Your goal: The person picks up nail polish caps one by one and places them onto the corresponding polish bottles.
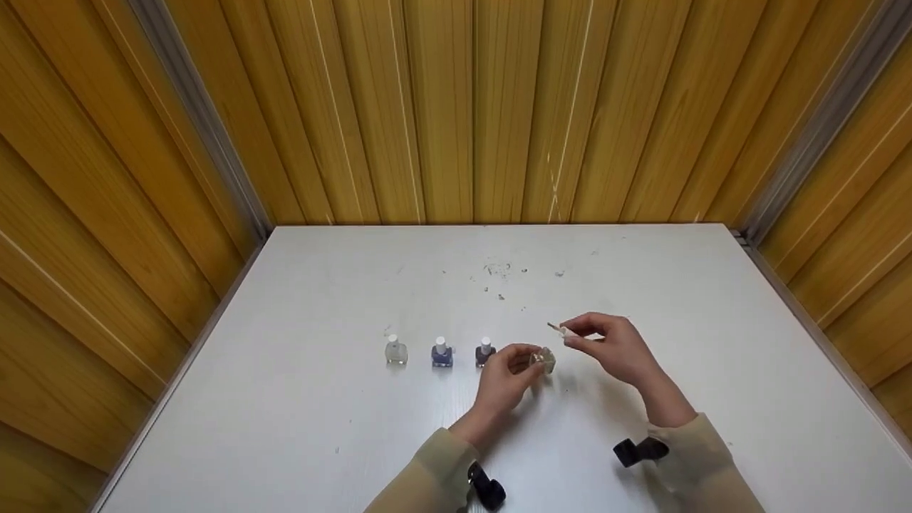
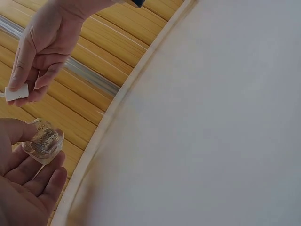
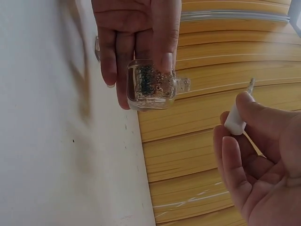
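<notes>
My left hand (image 1: 503, 381) grips a clear glass nail polish bottle (image 3: 151, 87) between thumb and fingers. Its bare neck shows in the right wrist view, and glittery polish is inside. With thumb and fingertips my right hand (image 1: 614, 348) pinches the white cap (image 3: 236, 117), whose glitter-coated brush (image 3: 251, 85) sticks out of the top. Cap and brush are apart from the bottle, up and to its right in the head view. Just left of my left hand stands a dark nail polish bottle (image 1: 485, 352) with a white cap, partly covered by the fingers.
Further left on the white table (image 1: 285, 399) stand a purple nail polish bottle (image 1: 442, 354) and a clear one (image 1: 396, 352), both upright and white-capped. Small dark specks (image 1: 499, 269) mark the tabletop behind them. Wood-patterned walls (image 1: 470, 107) close off the back and sides.
</notes>
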Action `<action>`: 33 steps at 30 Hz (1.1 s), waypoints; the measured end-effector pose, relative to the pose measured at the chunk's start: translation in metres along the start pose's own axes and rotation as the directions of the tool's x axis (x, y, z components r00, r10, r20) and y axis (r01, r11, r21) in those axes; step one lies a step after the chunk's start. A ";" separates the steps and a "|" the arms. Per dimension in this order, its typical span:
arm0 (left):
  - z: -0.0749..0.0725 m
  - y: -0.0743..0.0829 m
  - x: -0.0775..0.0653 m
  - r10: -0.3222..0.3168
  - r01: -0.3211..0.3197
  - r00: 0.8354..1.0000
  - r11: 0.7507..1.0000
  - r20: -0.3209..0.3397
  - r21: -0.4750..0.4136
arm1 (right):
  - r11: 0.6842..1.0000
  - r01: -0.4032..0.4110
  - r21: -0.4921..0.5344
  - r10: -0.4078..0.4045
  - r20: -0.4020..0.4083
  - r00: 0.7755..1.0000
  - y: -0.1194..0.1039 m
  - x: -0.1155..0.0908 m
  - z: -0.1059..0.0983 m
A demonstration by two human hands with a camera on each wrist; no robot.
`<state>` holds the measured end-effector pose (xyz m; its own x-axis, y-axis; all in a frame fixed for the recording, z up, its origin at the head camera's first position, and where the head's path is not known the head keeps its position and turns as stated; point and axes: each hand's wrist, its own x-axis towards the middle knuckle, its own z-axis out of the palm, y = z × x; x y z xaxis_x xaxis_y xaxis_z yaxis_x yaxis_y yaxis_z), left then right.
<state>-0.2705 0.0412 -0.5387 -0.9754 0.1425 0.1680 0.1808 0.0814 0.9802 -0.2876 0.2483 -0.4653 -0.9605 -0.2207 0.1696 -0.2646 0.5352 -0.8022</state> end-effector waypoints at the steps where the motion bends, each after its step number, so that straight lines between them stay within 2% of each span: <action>1: 0.000 0.000 0.000 0.000 0.000 1.000 1.000 0.001 -0.002 | 1.000 0.011 -0.006 -0.011 0.003 1.000 0.000 0.000 0.000; 7: 0.000 -0.006 -0.002 -0.008 0.009 1.000 1.000 0.012 -0.030 | 0.997 0.058 -0.048 -0.059 -0.007 0.998 -0.001 -0.004 0.000; 13: -0.001 -0.011 -0.003 -0.027 0.027 0.999 0.999 0.022 -0.026 | 0.995 0.071 -0.071 -0.073 -0.020 0.997 -0.008 -0.009 0.000; 20: -0.002 -0.009 0.000 -0.012 0.011 1.000 1.000 0.025 0.014 | 0.981 0.124 -0.150 -0.121 0.028 0.992 -0.013 -0.009 0.002; 33: -0.001 -0.009 -0.003 -0.004 0.003 1.000 1.000 0.021 0.012 | 0.970 0.153 -0.190 -0.143 0.066 0.988 -0.010 -0.009 0.006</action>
<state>-0.2697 0.0394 -0.5473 -0.9732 0.1632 0.1622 0.1789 0.0933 0.9794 -0.2760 0.2404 -0.4623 -0.9050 -0.3479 0.2447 -0.4200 0.6399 -0.6436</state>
